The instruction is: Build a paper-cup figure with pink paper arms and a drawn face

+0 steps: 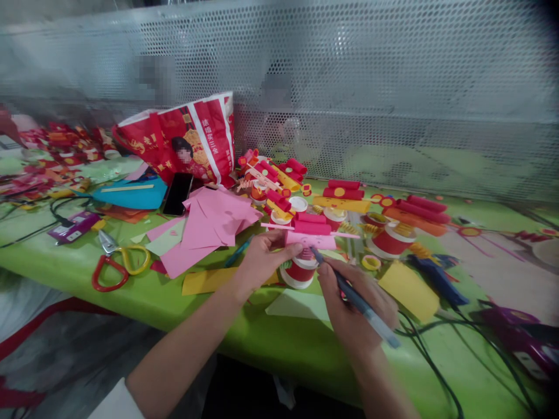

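Observation:
A paper figure [312,226] with a pink rolled face and red rolls on top stands upright on a red and white cup base [299,272]. My left hand [267,256] grips its left side between thumb and fingers. In my right hand [358,302] is a dark pen [356,297], its tip touching or very near the lower edge of the pink face. Marks are visible on the face. Just right of the figure lie a small yellow paper ring [371,263] and a yellow paper sheet [409,291].
Scissors [117,256], pink paper sheets [213,221], a black phone [178,195] and a red bag [187,142] are to the left. More paper figures [343,195] stand behind. Cables [437,372] and a purple device [522,334] lie at right. A perforated metal panel [371,87] closes the back.

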A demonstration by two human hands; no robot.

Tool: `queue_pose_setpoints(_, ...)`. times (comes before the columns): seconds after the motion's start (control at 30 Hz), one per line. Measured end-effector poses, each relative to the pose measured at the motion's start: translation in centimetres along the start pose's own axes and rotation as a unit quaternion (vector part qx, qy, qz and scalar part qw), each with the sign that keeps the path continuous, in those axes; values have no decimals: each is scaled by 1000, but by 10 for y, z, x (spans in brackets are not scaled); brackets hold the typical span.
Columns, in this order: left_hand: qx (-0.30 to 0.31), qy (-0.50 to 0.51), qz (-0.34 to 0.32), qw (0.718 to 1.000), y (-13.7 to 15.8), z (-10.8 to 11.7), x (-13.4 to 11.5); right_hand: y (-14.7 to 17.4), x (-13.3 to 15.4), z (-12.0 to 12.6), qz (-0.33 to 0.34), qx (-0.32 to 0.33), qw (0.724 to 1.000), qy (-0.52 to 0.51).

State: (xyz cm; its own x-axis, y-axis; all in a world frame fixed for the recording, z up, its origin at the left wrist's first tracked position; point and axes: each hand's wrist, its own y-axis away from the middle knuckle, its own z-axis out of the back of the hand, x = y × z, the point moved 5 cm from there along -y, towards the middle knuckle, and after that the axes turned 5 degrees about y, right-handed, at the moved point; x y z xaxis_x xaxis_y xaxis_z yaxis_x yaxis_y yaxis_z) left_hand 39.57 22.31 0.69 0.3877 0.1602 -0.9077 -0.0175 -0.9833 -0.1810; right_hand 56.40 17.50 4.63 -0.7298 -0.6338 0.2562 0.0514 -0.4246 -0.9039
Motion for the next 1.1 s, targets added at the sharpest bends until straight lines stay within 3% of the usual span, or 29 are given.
queue_pose_setpoints(1.1, 4, 8, -1, 1000, 1, -2, -1, 0, -1, 0, 4, -5, 1000, 9)
